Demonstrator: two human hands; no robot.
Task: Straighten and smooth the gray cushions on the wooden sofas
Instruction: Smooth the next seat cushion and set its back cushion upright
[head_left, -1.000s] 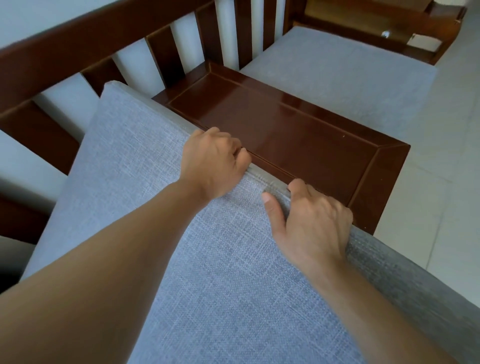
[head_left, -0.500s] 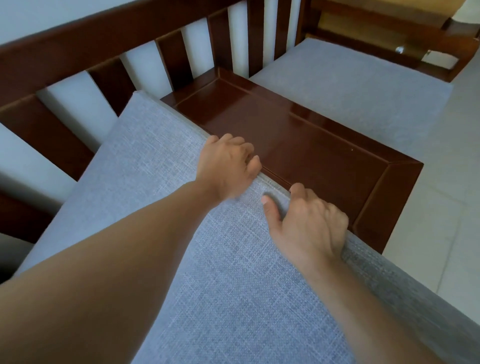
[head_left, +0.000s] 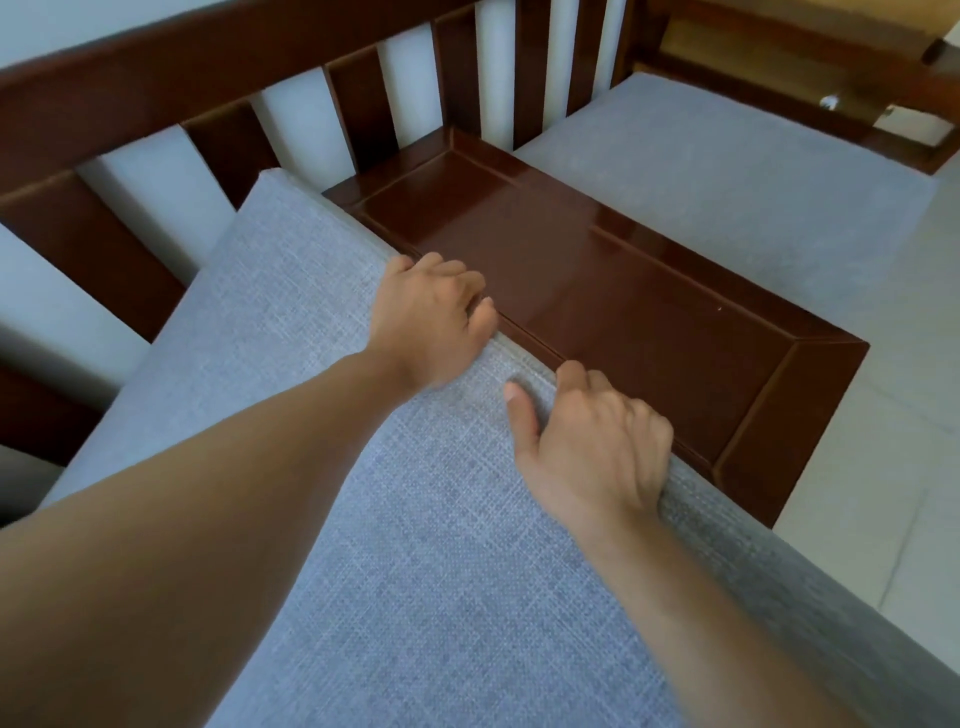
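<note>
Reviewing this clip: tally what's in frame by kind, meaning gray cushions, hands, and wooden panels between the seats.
Gray cushions: 2, the near cushion that both hands grip at its edge, and the far cushion.
Hands: 2, the left hand and the right hand.
Wooden panels: 1, the wooden panel between the cushions.
Total: 5

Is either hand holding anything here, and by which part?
Both hands, left hand and right hand, hold the near gray fabric seat cushion by its edge beside the brown wooden panel.
</note>
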